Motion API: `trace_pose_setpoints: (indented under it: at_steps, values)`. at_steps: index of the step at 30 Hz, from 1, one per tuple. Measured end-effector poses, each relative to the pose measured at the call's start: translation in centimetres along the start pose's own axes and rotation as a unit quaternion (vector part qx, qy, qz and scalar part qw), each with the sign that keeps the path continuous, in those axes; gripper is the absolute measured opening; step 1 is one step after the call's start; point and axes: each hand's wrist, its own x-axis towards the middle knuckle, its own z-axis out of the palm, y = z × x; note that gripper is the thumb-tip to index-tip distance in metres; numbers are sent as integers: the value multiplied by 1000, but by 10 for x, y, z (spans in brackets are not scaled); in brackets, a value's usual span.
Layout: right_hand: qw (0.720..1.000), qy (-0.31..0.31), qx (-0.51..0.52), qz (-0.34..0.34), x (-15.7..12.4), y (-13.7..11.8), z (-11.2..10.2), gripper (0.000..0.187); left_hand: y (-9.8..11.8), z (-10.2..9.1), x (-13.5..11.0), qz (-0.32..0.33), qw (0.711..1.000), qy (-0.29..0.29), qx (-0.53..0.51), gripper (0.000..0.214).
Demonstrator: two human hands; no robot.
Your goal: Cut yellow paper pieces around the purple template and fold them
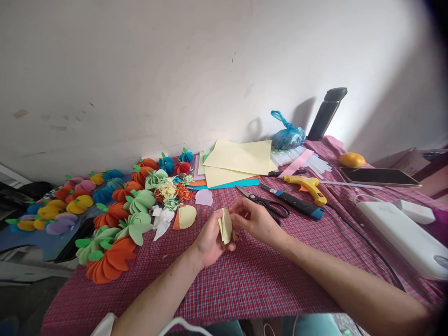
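Note:
My left hand (209, 240) is closed round a stack of pale yellow folded paper pieces (225, 226), held upright above the checked tablecloth (266, 275). My right hand (255, 219) is beside it, fingers curled and touching the stack's right side. Black-handled scissors (266, 203) lie just behind my right hand. A loose pale yellow cut piece (187, 216) and a lilac one (204, 197) lie on the cloth to the left.
Many finished paper pumpkins, orange (111, 263), green (139, 201), yellow and blue, crowd the left side. Yellow paper sheets (240, 158), a yellow glue gun (310, 186), a craft knife (297, 204), a phone (380, 176), a white power bank (402, 235), a dark bottle (327, 113) and a blue bag (287, 135) are behind and right.

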Motion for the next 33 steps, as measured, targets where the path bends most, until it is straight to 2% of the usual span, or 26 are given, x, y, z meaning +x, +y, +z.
trace_pose_setpoints:
  at_steps: [3, 7, 12, 16, 19, 23, 26, 29, 33]
  values:
    - [999, -38, -4, -3, -6, -5, 3, 12, -1, 0, 1, 30, 999, -12, 14, 33]
    - [999, -47, -26, -5, -9, -5, 6, 21, -1, 3, -1, 53, 998, -22, 30, 34]
    - [999, -30, -30, 5, -7, -4, 5, 20, -1, 5, -2, 58, 998, -18, 28, 31]
    - [1000, 4, -29, 13, -4, -2, 3, 12, -5, 0, 0, 29, 997, 14, 68, 22]
    - [998, 26, -55, 15, -1, 1, 2, 10, -6, -2, 1, 40, 993, 35, 107, 19]
    - [998, 19, -61, 17, -1, 3, 2, 13, -4, -3, 2, 74, 990, 55, 106, 14]
    - [999, 5, -48, 13, -2, 1, 3, 18, -1, -2, 1, 83, 992, 46, 84, 23]
    - [999, -9, -43, 2, -2, -2, 4, 19, 1, -2, 1, 74, 993, 37, 82, 25]
    - [998, -27, -60, -21, -2, 1, 6, 21, 0, -4, 2, 32, 996, 23, 75, 31]
